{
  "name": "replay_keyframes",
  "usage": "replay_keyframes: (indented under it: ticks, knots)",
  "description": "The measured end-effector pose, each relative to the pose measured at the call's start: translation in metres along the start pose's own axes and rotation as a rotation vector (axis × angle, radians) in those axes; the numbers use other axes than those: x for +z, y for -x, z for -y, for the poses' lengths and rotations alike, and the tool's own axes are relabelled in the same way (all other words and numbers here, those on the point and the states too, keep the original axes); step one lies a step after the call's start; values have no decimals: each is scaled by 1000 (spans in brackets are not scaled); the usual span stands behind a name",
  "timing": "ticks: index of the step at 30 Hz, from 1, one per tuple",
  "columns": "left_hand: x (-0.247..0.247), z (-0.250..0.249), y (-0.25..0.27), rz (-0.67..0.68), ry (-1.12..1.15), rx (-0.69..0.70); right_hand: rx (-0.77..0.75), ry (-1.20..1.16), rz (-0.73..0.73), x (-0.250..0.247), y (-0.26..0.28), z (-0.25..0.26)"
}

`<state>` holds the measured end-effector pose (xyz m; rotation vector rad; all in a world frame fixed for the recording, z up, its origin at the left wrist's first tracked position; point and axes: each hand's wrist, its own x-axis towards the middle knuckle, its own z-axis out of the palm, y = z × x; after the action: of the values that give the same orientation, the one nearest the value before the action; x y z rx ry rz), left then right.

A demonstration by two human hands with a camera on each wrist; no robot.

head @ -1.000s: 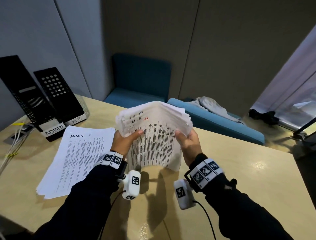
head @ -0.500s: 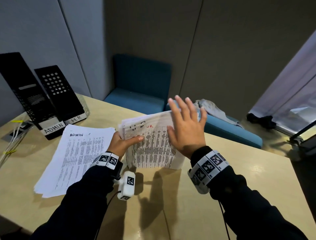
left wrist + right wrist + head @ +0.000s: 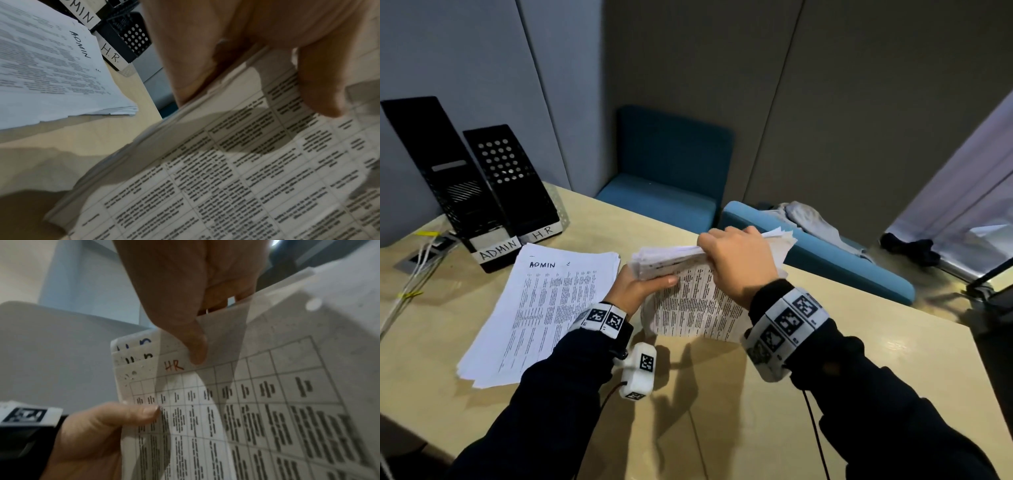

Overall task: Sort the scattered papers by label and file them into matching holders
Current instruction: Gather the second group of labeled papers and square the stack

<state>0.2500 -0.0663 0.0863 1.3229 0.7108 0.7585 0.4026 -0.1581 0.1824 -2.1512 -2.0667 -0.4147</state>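
A stack of printed sheets marked HR (image 3: 691, 298) (image 3: 257, 410) (image 3: 236, 170) stands on edge on the wooden table (image 3: 859, 342). My left hand (image 3: 635, 286) grips its left side, thumb (image 3: 131, 413) across the front page. My right hand (image 3: 739, 260) grips the stack's top edge from above, thumb (image 3: 195, 344) on the front near the red HR mark. A second pile marked ADMIN (image 3: 544, 308) (image 3: 47, 65) lies flat to the left. Two black holders stand at the back left, labelled ADMIN (image 3: 441, 178) and HR (image 3: 517, 181).
White cables (image 3: 410, 274) and a floor socket plate sit at the table's left edge. Beyond the far edge are blue seats (image 3: 671, 185) with a grey cloth (image 3: 808, 219) on one. Grey wall panels close the back.
My right hand let go of the stack's right side, rose with fingers spread, and now grips the top edge. The stack has tipped lower and more upright on the table.
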Motion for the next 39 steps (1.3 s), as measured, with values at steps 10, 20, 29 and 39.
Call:
replay_keyframes:
  ticks: [10,20,29,39]
  knots:
    - [-31,4,-2,-230,-142,-215,507,-901,-82,-1,22,-89]
    - [8,13,-4,-396,-26,-36,780,-1565,-298,65,85,-72]
    - [9,34,21,-315,7,-153,893,-1610,-296,86,102,-62]
    - [4,27,7,-251,32,-201,825,-1683,-404,75,90,-65]
